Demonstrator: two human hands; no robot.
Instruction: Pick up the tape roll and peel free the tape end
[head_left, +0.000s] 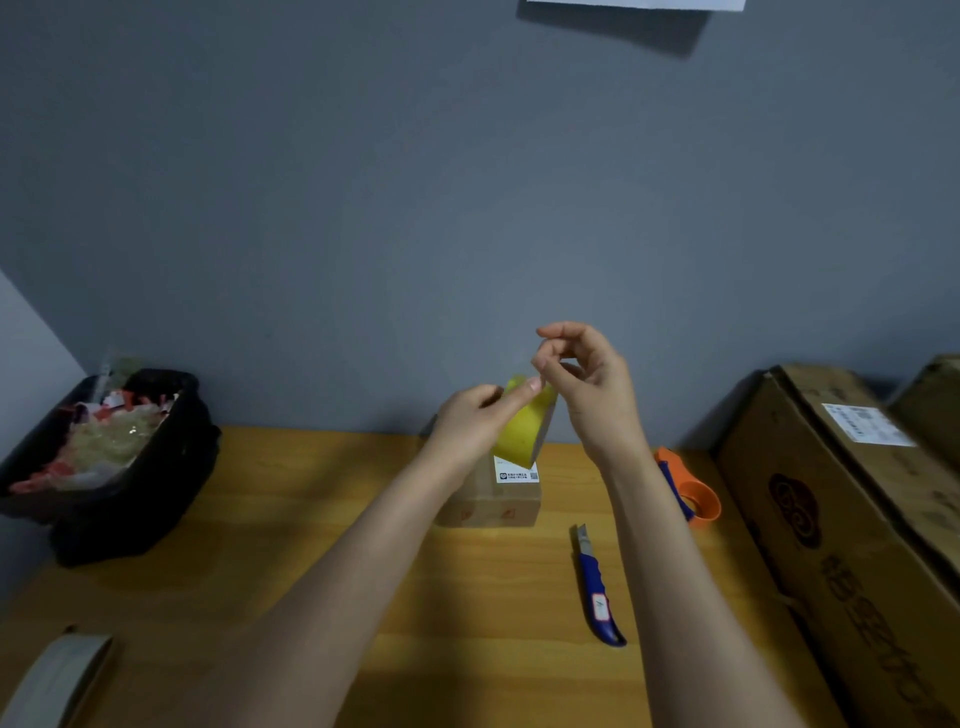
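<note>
Holding the yellow tape roll (522, 434) above the small box (491, 501) on the worktop (322, 525), the left hand (470, 423) grips it while the right hand (589, 382) pinches the clear tape end (525, 358). Risk: thin film could slip, snap back, or stick to fingers.
</note>
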